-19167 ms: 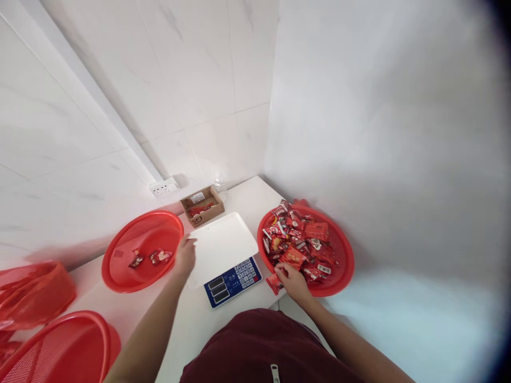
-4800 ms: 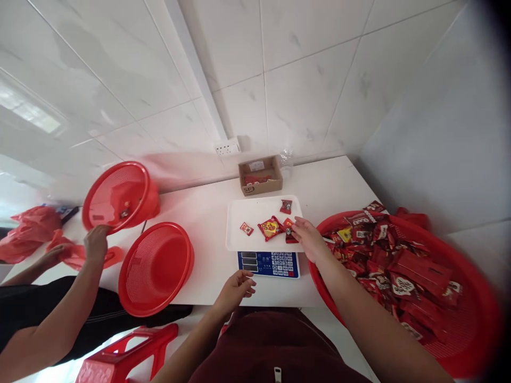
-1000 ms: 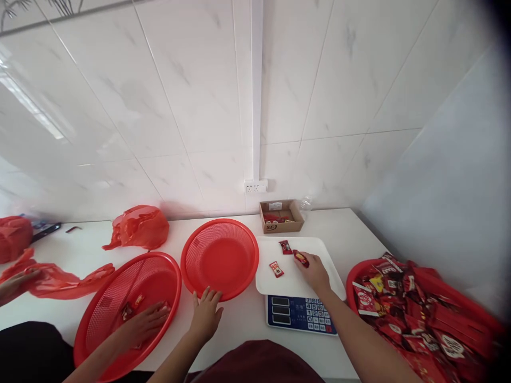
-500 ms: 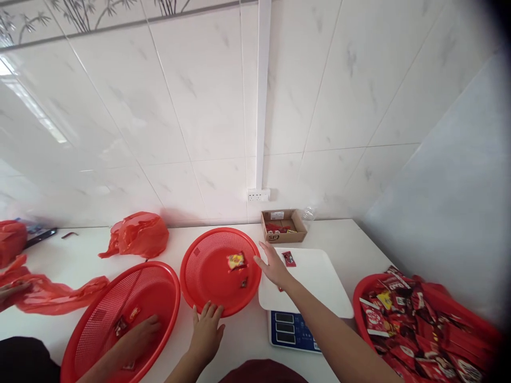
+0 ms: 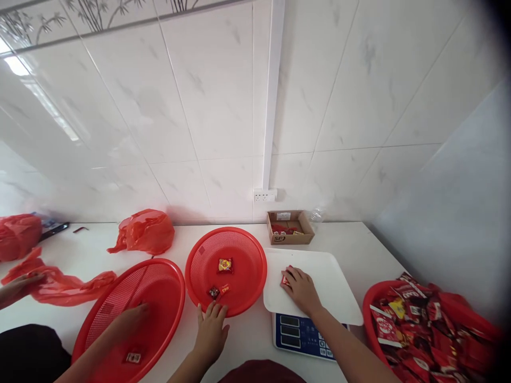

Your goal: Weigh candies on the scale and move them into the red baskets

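My left hand (image 5: 211, 331) has its fingers spread on the near rim of the middle red plastic basket (image 5: 247, 307). Inside that basket lie a yellow-and-red snack packet (image 5: 225, 265), a small red packet (image 5: 225, 288) and a dark packet (image 5: 214, 292). My right hand (image 5: 304, 291) is down on the white pan (image 5: 331, 276) of a blue digital scale (image 5: 290, 332). Its fingers curl over small red snack packets (image 5: 285, 281), partly hidden beneath them.
To the left, a co-worker's hand (image 5: 133, 319) reaches into another red basket (image 5: 175, 314); their other hand (image 5: 22, 287) touches a red plastic bag (image 5: 67, 287). A cardboard box (image 5: 295, 239) stands behind the scale. At right, a red basket (image 5: 369, 308) is heaped with snack packets.
My right hand has moved from beside the middle basket onto the scale pan and closed over packets there. The packets blurred in mid-drop now rest in the middle basket. My left hand stays at the rim.
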Demonstrator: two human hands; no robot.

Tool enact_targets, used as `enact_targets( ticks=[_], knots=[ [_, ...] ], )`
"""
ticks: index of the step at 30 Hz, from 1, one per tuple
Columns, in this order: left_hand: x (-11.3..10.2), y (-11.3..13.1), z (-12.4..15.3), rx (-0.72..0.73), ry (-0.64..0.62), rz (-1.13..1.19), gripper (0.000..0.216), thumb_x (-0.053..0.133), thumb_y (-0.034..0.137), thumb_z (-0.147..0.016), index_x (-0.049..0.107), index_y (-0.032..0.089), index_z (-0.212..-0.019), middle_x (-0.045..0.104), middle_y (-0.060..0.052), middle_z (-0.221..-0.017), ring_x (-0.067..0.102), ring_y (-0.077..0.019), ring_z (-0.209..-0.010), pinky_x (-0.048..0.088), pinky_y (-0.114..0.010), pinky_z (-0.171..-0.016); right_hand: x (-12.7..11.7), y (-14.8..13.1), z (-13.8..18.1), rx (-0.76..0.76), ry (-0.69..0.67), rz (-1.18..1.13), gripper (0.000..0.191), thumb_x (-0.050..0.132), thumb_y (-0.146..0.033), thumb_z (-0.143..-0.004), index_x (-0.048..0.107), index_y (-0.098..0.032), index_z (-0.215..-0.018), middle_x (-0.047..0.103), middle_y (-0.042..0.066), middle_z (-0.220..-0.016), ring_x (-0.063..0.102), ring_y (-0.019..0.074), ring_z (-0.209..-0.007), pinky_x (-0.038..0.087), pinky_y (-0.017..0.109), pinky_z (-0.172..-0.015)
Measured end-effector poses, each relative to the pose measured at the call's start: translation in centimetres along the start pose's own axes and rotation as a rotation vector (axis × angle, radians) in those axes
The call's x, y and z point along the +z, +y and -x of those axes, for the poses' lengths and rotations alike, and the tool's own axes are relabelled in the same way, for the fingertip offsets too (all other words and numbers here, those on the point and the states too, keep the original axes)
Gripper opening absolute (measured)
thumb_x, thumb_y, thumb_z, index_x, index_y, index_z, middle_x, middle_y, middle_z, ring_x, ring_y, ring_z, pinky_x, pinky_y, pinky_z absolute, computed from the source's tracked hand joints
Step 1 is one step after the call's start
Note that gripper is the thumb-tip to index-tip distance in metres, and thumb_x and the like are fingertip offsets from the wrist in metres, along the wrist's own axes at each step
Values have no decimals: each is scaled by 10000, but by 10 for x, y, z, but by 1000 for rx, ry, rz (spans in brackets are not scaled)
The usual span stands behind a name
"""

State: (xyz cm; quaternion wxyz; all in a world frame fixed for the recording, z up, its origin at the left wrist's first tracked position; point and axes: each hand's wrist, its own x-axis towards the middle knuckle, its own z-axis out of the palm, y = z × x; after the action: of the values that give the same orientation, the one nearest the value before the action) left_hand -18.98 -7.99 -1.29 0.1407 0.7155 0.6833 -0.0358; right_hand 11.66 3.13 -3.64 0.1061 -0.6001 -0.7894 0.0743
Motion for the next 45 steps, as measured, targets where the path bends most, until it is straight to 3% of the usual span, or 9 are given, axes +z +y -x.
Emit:
enact_targets(
  ticks=[7,11,15,19,22,27,31,37,45],
  knots=[
    [5,-1,-1,6,25,0,466,414,210,-829,504,255,-1284,532,-71,-1309,363,-266,-1298,61,-578,-1094,-15,34,4,457,164,-464,318,459,-417,-784,648,-222,-950,635,99,-937,560,275,-939,425,397,-851],
    [2,1,-1,1,59,37,397,372,306,-892,542,254,-1247,555,-80,-1286,377,-272,-1290,97,-576,-1092,-24,20,-8,591,174,-626,476,311,-509,-825,628,-178,-956,649,96,-755,617,266,-750,472,414,-692],
    [-5,6,-3,1,90,64,371,333,326,-920,589,263,-1181,607,-73,-1211,411,-281,-1266,91,-609,-1079,-37,-35,-27,499,127,-869,553,279,-567,-849,596,-167,-1061,688,85,-808,653,218,-731,504,340,-603],
    [-13,10,-9,22,73,52,359,330,315,-920,614,268,-1133,633,-77,-1165,436,-288,-1245,83,-635,-1068,-55,-84,-33,295,37,-1112,569,431,-554,-827,427,-262,-1315,608,89,-1221,646,186,-938,526,343,-749],
    [-20,12,-19,28,51,-2,370,323,317,-917,615,256,-1136,630,-88,-1176,461,-286,-1224,99,-637,-1063,-67,-89,-21,196,6,-1122,629,546,-470,-786,380,-276,-1360,459,112,-1391,592,214,-1068,489,398,-871],
    [-36,8,-47,-45,21,-29,404,310,316,-910,590,203,-1179,581,-139,-1255,448,-304,-1237,150,-662,-1026,-73,-22,31,334,248,-796,512,467,-387,-813,449,-259,-1309,514,91,-1320,562,225,-1085,501,405,-859],
    [-40,3,-68,-132,113,-22,438,312,308,-902,542,167,-1246,529,-182,-1298,417,-343,-1257,230,-666,-990,-68,62,98,475,401,-343,493,379,-333,-832,480,-152,-1279,528,142,-1281,443,251,-1231,347,427,-1044],
    [-29,28,-71,-38,226,-97,457,298,293,-909,463,161,-1315,417,-128,-1416,261,-306,-1358,239,-590,-1047,-39,130,171,864,63,-42,659,462,-401,-789,350,-145,-1386,434,182,-1390,354,329,-1309,309,490,-1019],
    [-7,95,-65,269,150,-67,403,375,242,-890,512,186,-1265,416,-127,-1417,263,-302,-1363,243,-542,-1068,-42,134,166,874,-15,-100,666,464,-425,-824,335,-106,-1394,455,191,-1382,395,320,-1282,297,431,-1013]
  ],
)
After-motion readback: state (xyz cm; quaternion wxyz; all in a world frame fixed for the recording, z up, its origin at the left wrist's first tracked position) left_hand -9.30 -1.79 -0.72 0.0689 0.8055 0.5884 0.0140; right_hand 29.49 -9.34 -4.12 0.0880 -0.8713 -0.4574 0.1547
